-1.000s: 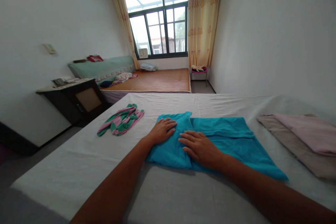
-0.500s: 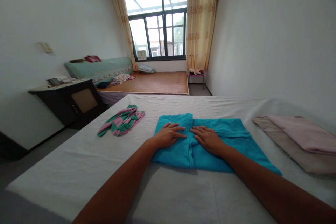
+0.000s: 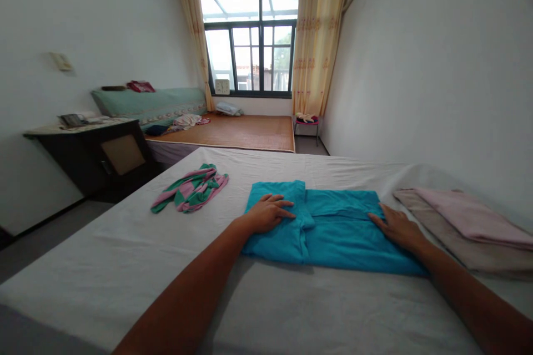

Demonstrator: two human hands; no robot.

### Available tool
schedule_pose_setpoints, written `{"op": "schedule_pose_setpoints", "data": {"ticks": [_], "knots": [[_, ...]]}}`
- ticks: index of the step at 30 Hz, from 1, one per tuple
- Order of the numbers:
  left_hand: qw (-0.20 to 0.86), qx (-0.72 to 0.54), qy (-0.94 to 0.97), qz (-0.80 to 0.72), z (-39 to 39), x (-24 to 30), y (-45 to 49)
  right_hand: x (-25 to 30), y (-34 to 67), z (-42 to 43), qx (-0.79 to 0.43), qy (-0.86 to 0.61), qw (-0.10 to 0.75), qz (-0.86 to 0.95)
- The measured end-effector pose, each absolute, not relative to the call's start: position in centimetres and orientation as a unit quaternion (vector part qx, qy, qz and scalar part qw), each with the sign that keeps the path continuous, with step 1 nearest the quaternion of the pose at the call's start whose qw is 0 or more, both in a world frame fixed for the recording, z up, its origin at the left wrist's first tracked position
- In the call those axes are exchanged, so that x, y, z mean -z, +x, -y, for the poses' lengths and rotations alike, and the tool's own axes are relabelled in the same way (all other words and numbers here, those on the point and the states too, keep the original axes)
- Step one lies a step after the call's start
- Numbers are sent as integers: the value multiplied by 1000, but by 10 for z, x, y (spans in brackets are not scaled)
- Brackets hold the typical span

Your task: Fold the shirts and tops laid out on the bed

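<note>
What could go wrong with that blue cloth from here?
The blue cloth might get messy. The left hand rests on its folded-over left part, which is already wrinkled along the edge, so sliding could bunch it more. The right hand is at the other end, so a tug there might pull the layers crooked. The right forearm also looks close to the pale pink cloth, so it could perhaps nudge that.

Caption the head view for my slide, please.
Left hand flat on a folded turquoise cloth, right hand at its right edge, upon a white sheet.
</note>
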State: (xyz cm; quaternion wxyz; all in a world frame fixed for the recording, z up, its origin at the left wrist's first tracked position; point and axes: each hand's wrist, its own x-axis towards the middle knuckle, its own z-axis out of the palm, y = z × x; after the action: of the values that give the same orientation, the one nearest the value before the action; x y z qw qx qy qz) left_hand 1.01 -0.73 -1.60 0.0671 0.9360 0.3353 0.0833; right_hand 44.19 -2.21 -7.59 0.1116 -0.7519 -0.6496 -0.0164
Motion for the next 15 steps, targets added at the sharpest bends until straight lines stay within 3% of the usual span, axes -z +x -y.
{"op": "schedule_pose_setpoints", "data": {"ticks": [6,15], "knots": [[67,-94,933,-342,7,18,10,64,448,18,-1,-723,184,666],[76,-115,927,-348,9,18,11,49,454,7,-45,-790,53,609]]}}
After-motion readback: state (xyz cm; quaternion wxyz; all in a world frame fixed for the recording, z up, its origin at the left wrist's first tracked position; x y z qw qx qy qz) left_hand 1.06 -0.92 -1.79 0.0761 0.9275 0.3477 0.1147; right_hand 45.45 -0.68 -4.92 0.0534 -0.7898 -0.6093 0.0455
